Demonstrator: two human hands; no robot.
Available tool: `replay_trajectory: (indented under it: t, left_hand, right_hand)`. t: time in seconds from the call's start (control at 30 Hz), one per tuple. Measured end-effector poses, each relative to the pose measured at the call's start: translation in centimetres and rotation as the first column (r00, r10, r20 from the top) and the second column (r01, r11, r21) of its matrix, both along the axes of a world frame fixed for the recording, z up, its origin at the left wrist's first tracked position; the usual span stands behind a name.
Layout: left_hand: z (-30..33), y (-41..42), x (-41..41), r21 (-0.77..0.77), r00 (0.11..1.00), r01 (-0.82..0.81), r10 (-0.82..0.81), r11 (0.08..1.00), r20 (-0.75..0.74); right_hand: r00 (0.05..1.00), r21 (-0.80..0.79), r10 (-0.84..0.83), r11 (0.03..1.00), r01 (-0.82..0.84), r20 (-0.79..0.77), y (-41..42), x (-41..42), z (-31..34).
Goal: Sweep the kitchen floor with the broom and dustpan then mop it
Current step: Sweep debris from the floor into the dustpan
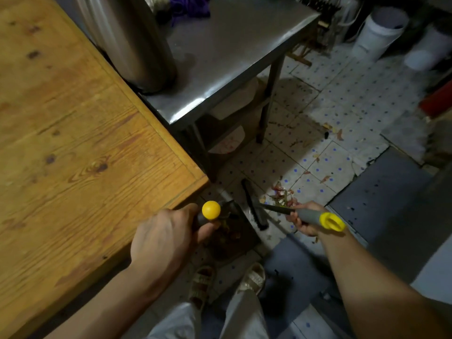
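Both forearms enter from the lower edge, head view only. Left hand (163, 237) is curled round the dustpan handle (210, 210), just below its yellow ball end, close against the corner of the wooden bench (80, 133). Dustpan (232, 237) sits on the floor (325, 165) directly off that bench corner, tray dark, with reddish-brown scraps already in it. Right hand (304, 220) grips the broom (318, 217) by its grey handle, fingers wrapped under it, yellow hanging loop sticking out behind the hand. Broom head (254, 206), black bristles, lies on the tiles at the dustpan's far edge, on the side away from the bench.

A small debris pile (282, 195) of peel-like scraps lies just beyond the broom head; a few loose bits are scattered farther from the bench across the dotted tiles. Sandalled feet (227, 280) stand near the dustpan, on the camera side.

A steel table (232, 52) adjoins the bench's far edge, carrying a tall steel pot (127, 37). White buckets (379, 33) stand well away from the bench, at the far wall. Grey mat (381, 189) lies beyond the right hand.
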State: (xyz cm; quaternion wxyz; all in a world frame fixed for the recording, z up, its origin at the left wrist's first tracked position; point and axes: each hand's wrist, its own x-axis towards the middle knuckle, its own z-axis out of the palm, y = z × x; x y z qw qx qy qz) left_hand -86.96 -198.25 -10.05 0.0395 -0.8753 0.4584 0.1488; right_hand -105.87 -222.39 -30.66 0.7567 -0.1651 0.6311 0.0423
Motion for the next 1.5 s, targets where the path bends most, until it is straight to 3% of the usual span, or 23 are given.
replay_trajectory:
  t: [0.37,0.63,0.83,1.13,1.5]
  left_hand:
    - [-1.1,-3.9,-1.9,-0.076,0.998,-0.063,0.065,0.995,0.026]
    - [-1.0,-6.0,-2.8,-0.103,0.998,-0.063,0.064,0.993,0.013]
    - [-0.7,-7.2,-3.7,-0.081,1.000,-0.012,0.013,0.997,0.013]
    - [0.4,-9.3,-5.0,-0.045,0.998,0.034,-0.035,0.998,-0.042]
    - [-0.8,-12.2,-6.2,-0.062,0.996,0.082,-0.084,0.995,-0.030]
  right_hand:
    - [0.997,-0.090,-0.051,0.995,0.046,-0.054,-5.9,-1.2,-2.9]
    - [0.987,-0.271,0.085,0.955,-0.121,-0.139,-8.3,-1.4,-2.4]
    - [0.988,-0.143,0.146,0.978,-0.150,-0.040,-8.6,-4.0,-0.5]
    - [0.987,-0.088,0.107,0.989,-0.118,-0.119,-7.8,-10.5,2.8]
    - [0.958,0.013,0.201,0.979,-0.202,-0.206,-9.8,-15.5,-0.3]
